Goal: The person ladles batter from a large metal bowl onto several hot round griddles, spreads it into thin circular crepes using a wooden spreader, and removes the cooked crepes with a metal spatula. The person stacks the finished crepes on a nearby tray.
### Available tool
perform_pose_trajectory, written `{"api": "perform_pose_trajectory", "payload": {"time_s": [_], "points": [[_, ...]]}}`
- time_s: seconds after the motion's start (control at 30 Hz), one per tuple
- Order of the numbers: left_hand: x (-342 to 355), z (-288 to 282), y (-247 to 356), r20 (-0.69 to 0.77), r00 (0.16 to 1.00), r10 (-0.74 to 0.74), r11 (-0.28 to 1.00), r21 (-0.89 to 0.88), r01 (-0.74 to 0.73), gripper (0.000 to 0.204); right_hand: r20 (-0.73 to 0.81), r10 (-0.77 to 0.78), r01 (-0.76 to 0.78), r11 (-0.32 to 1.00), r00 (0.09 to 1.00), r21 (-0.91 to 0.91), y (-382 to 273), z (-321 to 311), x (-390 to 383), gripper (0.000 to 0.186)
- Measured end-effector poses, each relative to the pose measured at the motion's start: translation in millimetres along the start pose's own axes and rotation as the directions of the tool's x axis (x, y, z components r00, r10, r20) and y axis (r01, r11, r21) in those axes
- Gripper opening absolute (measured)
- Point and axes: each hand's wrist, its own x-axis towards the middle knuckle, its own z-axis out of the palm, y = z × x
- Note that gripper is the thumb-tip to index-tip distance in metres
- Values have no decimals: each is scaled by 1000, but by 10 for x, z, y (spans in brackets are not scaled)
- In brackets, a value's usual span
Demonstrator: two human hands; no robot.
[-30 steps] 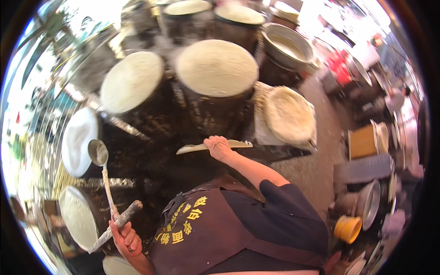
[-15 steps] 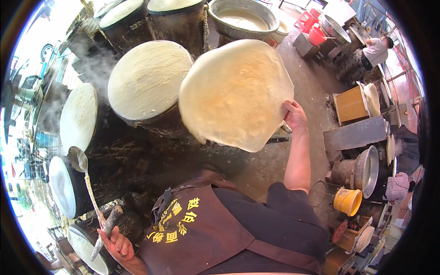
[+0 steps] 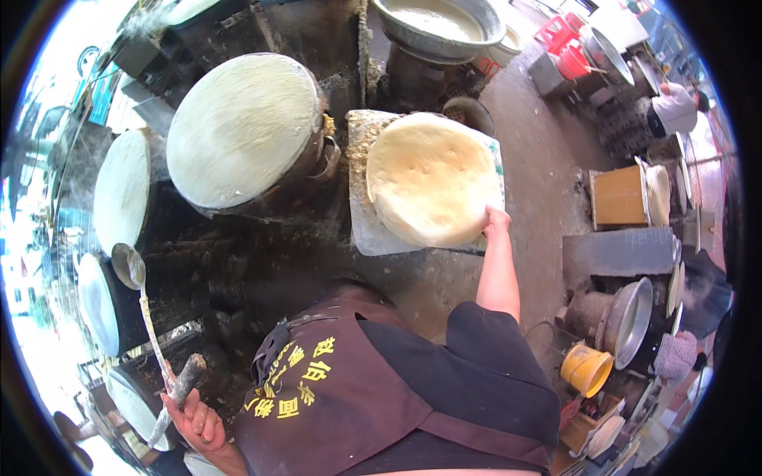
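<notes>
A large, round, pale-golden flatbread (image 3: 432, 178) lies over a square white board (image 3: 373, 234), apparently on top of others like it. My right hand (image 3: 495, 222) is closed on its right edge, arm stretched forward. Low at the left, my left hand (image 3: 198, 424) grips a long-handled metal ladle (image 3: 128, 266) whose bowl points away from me. A thick, grey, rod-like piece (image 3: 186, 382) is in that same hand, crossing the ladle's handle. Left of the board stands a round griddle (image 3: 242, 131) covered with a pale batter layer.
More round griddles (image 3: 123, 190) curve along the left side, with steam around them. A metal basin (image 3: 440, 28) of whitish liquid stands at the back. At the right are a yellow bucket (image 3: 586, 369), another basin (image 3: 633, 321), a wooden box (image 3: 619, 195) and a person (image 3: 675, 107).
My right hand has lowered the flatbread from mid-air onto the board, which now shows beneath it. The left hand still holds the ladle and rod in nearly the same place.
</notes>
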Motion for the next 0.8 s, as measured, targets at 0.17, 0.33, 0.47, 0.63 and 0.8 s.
{"api": "perform_pose_trajectory", "payload": {"time_s": [0.17,0.33,0.47,0.63,0.8], "points": [[-328,-39,-293,-68,996,53,982,-177,-64,47,-46,-236,133,685,971,-716,-195,-67,136,42],[-428,-169,-399,-88,988,126,992,20,-125,41,332,-652,631,295,682,-717,-601,277,-1067,44],[-519,-374,-566,-106,983,150,988,40,-146,43,850,-313,845,476,423,-245,-130,1597,-2227,37],[-1140,-679,-777,-264,898,352,936,123,-330,50,745,339,744,595,-575,304,534,1626,-5956,37],[-1879,-980,-1003,-430,674,601,789,184,-586,52,-224,534,241,664,-815,708,1092,489,-7558,66]]}}
